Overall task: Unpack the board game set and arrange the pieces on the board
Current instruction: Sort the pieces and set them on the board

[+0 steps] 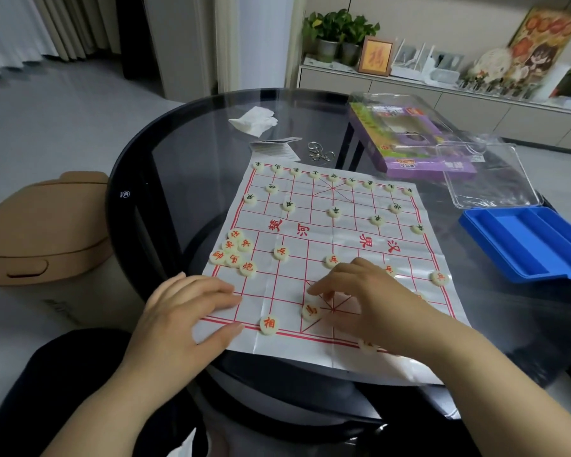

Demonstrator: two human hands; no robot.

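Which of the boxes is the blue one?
The tray with long grooves, farthest right; the box behind it is purple, the lid between them clear.

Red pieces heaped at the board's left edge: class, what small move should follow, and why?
Probably the right hand should reach for one piece from the red heap and set it on the near row: six lie bunched there, while the left hand steadies the board.

Left hand (192,311), right hand (363,291) over board (337,234)
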